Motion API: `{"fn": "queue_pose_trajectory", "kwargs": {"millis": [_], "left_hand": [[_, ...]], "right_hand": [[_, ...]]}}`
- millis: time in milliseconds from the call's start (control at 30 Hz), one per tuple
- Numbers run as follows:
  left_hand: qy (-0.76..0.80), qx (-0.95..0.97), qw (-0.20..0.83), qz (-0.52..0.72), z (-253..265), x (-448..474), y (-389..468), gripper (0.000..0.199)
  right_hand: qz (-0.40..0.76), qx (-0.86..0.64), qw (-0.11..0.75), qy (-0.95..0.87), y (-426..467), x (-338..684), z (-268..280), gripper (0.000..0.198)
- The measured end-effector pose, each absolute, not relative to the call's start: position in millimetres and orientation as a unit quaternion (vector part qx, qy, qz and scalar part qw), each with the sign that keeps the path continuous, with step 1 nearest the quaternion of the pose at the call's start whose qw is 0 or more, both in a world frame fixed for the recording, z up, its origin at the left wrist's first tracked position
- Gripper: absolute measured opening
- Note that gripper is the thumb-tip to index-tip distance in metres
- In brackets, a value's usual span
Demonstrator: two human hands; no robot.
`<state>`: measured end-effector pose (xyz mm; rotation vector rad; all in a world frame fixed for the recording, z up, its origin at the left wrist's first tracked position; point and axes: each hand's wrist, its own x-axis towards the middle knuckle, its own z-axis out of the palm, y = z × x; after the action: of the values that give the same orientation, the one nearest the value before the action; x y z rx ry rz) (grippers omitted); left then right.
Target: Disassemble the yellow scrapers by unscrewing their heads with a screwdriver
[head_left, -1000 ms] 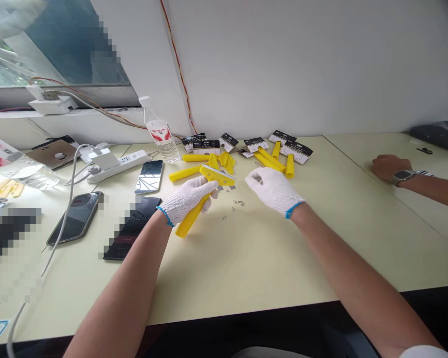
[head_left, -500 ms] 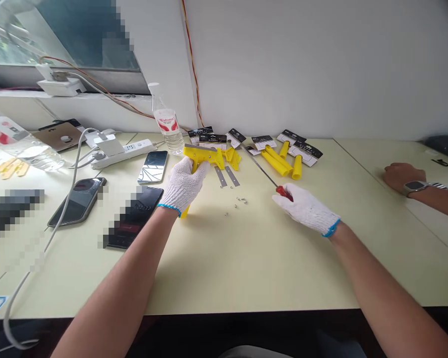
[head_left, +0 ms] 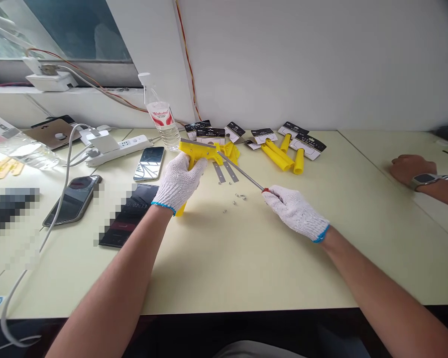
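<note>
In a white knit glove, my left hand (head_left: pixel 179 180) is closed around the handle of a yellow scraper (head_left: pixel 198 150), whose metal blade edge lies along the top. My gloved right hand (head_left: pixel 294 210) grips the red handle of a screwdriver (head_left: pixel 246 175). The screwdriver's tip is at the right end of the scraper head; whether it touches a screw I cannot tell. Two flat metal blades (head_left: pixel 224 172) lie on the table just beyond, and several small screws (head_left: pixel 239 197) are scattered between my hands. More yellow scraper heads (head_left: pixel 230 150) lie behind the blades.
Yellow handle tubes (head_left: pixel 279 155) with black-and-white cards (head_left: pixel 309 144) lie near the wall. A water bottle (head_left: pixel 160 117), a power strip (head_left: pixel 121 150) and phones (head_left: pixel 149 163) stand or lie to the left. Another person's hand (head_left: pixel 412 169) rests on the table at right.
My right hand has moved left and slightly down, bringing the screwdriver's tip from the open space behind to the scraper head. My left hand still holds the scraper. The view has shifted slightly.
</note>
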<state>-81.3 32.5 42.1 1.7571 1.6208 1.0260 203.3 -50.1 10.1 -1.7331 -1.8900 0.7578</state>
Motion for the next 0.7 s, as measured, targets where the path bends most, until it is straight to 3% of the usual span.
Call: {"fn": "queue_pose_trajectory", "kwargs": {"millis": [533, 700], "left_hand": [[0.598, 0.665, 0.258, 0.366, 43.3, -75.8, 29.5, 0.033], [0.606, 0.678, 0.211, 0.358, 39.8, -76.5, 31.3, 0.042]], "right_hand": [[0.260, -0.621, 0.219, -0.706, -51.6, 201.8, 9.3, 0.044], [0.261, -0.621, 0.222, -0.705, -52.8, 199.5, 8.8, 0.044]]}}
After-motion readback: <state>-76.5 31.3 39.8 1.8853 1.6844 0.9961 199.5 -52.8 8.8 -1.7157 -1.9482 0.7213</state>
